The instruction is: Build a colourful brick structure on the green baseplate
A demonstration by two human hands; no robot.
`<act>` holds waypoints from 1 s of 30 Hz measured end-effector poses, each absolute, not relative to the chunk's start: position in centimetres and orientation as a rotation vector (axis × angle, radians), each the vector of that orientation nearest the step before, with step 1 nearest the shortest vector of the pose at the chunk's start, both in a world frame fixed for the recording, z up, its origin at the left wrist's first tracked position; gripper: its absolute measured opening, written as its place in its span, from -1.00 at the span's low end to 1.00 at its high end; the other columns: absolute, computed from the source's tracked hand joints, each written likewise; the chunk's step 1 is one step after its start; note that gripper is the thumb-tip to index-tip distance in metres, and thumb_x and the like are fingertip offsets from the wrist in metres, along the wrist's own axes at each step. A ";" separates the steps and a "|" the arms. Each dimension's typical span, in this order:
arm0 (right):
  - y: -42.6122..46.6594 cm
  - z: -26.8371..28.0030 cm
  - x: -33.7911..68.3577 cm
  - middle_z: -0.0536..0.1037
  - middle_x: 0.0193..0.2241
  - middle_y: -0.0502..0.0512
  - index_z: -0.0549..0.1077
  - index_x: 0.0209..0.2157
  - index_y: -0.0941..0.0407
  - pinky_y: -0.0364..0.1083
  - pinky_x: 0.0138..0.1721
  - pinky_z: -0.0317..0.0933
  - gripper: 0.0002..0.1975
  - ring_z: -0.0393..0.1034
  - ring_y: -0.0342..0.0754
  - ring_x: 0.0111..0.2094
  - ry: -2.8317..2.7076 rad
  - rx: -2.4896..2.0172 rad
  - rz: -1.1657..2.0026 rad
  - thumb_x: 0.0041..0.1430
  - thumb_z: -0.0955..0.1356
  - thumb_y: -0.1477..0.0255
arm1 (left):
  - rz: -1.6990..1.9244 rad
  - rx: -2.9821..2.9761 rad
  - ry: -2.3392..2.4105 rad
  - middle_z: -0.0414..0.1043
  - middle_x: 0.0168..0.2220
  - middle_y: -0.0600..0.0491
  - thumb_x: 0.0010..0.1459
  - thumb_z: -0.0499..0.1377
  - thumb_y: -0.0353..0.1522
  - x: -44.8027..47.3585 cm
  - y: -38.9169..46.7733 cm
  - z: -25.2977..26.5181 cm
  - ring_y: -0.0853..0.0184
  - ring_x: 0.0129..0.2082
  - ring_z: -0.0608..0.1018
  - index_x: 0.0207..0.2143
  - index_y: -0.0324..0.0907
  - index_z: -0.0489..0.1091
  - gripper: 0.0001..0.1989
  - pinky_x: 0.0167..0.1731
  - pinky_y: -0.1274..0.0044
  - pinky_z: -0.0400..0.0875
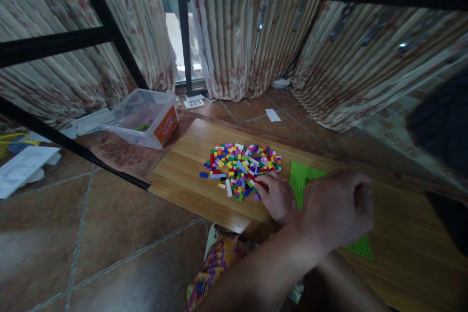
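My forearms cross, the left one lying over the right. My right hand (278, 198) is at the near right edge of a pile of small coloured building bricks (237, 165). Its fingers are bent together among the bricks, and whether one is pinched between them is too small to tell. My left hand (338, 207) is held above a green studded baseplate (299, 178) and covers much of it. The fingers of this hand curl downward and closed; anything in them is hidden. Loose bricks, among them a white one (228, 188) and a blue one (203, 174), lie at the pile's edge.
The wooden table (179, 180) carries the bricks and baseplate. A clear plastic box (135, 131) with an orange label stands on the floor beyond its left end. Black metal bars (54, 46) cross the left and top. Curtains (234, 48) hang behind. White trays (25, 168) lie far left.
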State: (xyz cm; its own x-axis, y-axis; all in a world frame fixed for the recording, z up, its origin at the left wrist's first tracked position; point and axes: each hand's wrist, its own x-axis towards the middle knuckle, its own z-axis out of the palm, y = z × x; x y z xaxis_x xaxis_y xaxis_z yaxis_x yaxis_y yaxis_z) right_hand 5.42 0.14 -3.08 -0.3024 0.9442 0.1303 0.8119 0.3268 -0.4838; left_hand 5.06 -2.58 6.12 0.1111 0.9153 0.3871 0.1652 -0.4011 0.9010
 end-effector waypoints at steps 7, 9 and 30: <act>0.2 -3.6 6.7 0.53 -0.35 0.10 0.56 -0.35 0.08 -0.07 -0.25 0.25 -0.80 0.42 -0.01 -0.30 -2.052 -1.538 0.472 0.09 0.29 0.52 | 1.264 1.740 1.124 0.58 -0.26 0.00 0.18 0.08 -0.39 5.0 -2.4 5.4 0.27 -0.26 0.60 -0.21 -0.13 0.48 -0.80 -0.22 0.47 0.51; -0.1 -3.5 6.7 0.53 -0.36 0.10 0.56 -0.35 0.09 -0.07 -0.26 0.24 -0.81 0.42 -0.02 -0.31 -2.029 -1.505 0.478 0.11 0.29 0.49 | 1.253 1.737 1.132 0.58 -0.24 -0.02 0.18 0.08 -0.40 5.0 -2.2 5.2 0.27 -0.26 0.59 -0.22 -0.15 0.48 -0.80 -0.20 0.46 0.51; -0.9 -4.5 5.6 0.48 -0.35 0.12 0.47 -0.40 0.08 -0.07 -0.40 0.09 -0.81 0.32 -0.02 -0.37 -2.174 -1.629 0.221 0.21 0.24 0.51 | 1.183 1.830 1.188 0.59 -0.26 0.01 0.17 0.07 -0.42 5.5 -2.3 4.3 0.26 -0.26 0.59 -0.26 -0.14 0.49 -0.81 -0.23 0.48 0.49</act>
State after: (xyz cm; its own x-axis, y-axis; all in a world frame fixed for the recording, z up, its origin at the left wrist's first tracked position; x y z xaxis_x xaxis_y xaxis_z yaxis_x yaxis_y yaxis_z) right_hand 5.62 -0.85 -4.54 -0.2307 0.9455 0.2297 0.8800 0.3035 -0.3653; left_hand 5.46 -2.34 4.34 0.1830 0.9239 0.3361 0.3397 -0.3803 0.8602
